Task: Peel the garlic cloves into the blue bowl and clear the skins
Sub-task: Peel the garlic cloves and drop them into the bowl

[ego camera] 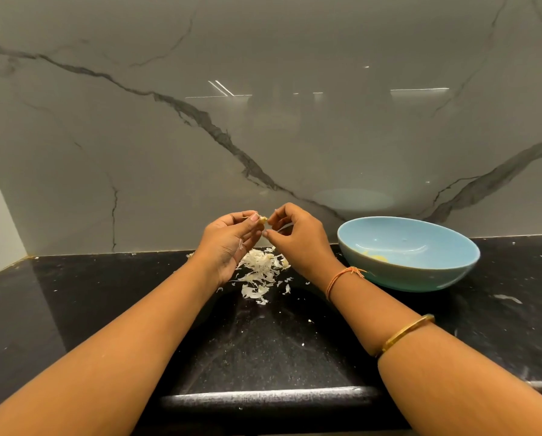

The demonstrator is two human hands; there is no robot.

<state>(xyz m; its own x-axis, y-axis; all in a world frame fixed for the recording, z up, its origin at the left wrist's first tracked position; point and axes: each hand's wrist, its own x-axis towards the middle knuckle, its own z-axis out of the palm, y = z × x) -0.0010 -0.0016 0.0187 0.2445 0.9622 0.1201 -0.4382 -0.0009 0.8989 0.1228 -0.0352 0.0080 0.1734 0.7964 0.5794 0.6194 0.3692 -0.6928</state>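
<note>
My left hand [228,243] pinches a small garlic clove [262,219] between thumb and fingertips, raised above the black counter. My right hand [298,237] is close beside it, its thumb and forefinger curled at the clove's right end. Directly below the hands lies a heap of white garlic skins [260,269], with loose flakes spread toward me. The blue bowl [445,272] stands to the right of my right wrist, against the wall, with a few pale peeled cloves [375,258] at its bottom.
The black speckled counter [263,347] runs to a rounded front edge [263,396] near me. A marble wall [263,121] rises right behind the skins and bowl. A side wall closes off the far left. Small skin scraps dot the counter at the right.
</note>
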